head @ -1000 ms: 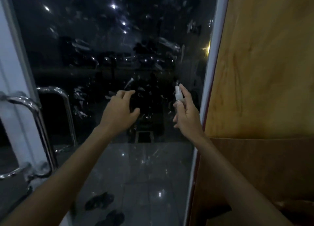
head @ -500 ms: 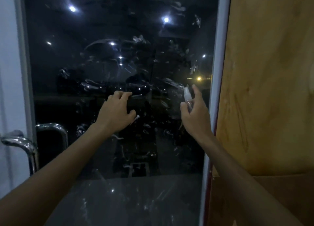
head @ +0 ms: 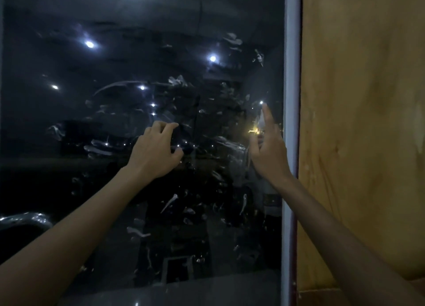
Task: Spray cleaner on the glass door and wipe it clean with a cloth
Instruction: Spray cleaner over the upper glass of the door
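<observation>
Glass door (head: pixel 142 190) fills most of the view: dark pane, night outside, ceiling lights reflected as bright spots. Pale streaks and runs of liquid scatter across the middle and lower pane, thickest between the two hands and to the right of centre. Judgement: cleaner is already on a good part of the glass, so the spraying step is under way or near its end; the marks look unwiped, so the wiping is mostly or wholly left to do. The upper left of the pane shows few streaks, and whether it has been sprayed cannot be told.

White door frame (head: pixel 291 98) runs down the right edge of the pane. A wooden panel (head: pixel 363 121) stands beyond it. A curved metal handle (head: pixel 25 220) shows faintly at the lower left.

Left hand (head: pixel 154 152) is raised to the glass near centre, fingers curled and thumb tucked in as if bunched on something dark. A cloth is likely there but too dark to make out; cannot tell what it grips, if anything.

Right hand (head: pixel 268 155) is up close to the frame, fingers closed loosely round a small pale spray bottle (head: pixel 261 121), forefinger stretched up over its top. The bottle sits just off the pane, nozzle toward the glass, level with the upper part of the streaked patch.
</observation>
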The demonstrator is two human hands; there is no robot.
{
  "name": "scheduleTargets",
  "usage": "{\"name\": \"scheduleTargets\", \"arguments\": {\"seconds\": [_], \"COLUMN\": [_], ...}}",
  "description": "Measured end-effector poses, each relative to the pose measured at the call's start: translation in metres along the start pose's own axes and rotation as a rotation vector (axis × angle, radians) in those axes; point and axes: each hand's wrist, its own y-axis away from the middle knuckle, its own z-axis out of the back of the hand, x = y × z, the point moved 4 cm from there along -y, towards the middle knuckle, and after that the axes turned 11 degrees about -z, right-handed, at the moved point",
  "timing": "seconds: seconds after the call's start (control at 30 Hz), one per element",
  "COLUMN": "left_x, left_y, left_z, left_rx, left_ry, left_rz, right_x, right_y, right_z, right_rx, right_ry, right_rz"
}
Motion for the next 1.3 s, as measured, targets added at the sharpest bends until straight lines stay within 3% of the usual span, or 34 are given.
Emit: {"name": "scheduleTargets", "arguments": {"seconds": [0.17,0.43,0.73,1.0,1.17,1.3], "left_x": [0.002,0.005,0.027,0.039,0.042,0.047], "left_y": [-0.021,-0.043,-0.057,-0.06,-0.058,-0.056], "left_z": [-0.005,-0.008,0.012,0.027,0.03,0.035], "left_rx": [-0.067,-0.099,-0.135,-0.162,-0.176,-0.183], "left_ry": [-0.052,-0.068,-0.08,-0.082,-0.077,-0.07], "left_rz": [-0.011,-0.024,-0.051,-0.07,-0.066,-0.052], "right_x": [-0.012,-0.018,-0.013,0.006,0.01,0.024], "right_y": [-0.036,-0.087,-0.098,-0.108,-0.107,-0.109], "right_z": [0.002,0.004,0.003,0.001,0.004,-0.008], "right_rx": [-0.144,-0.153,-0.281,-0.201,-0.275,-0.217], "right_ry": [0.033,0.016,-0.044,-0.021,-0.095,-0.006], "right_rz": [0.02,0.044,0.037,0.068,0.062,0.146]}}
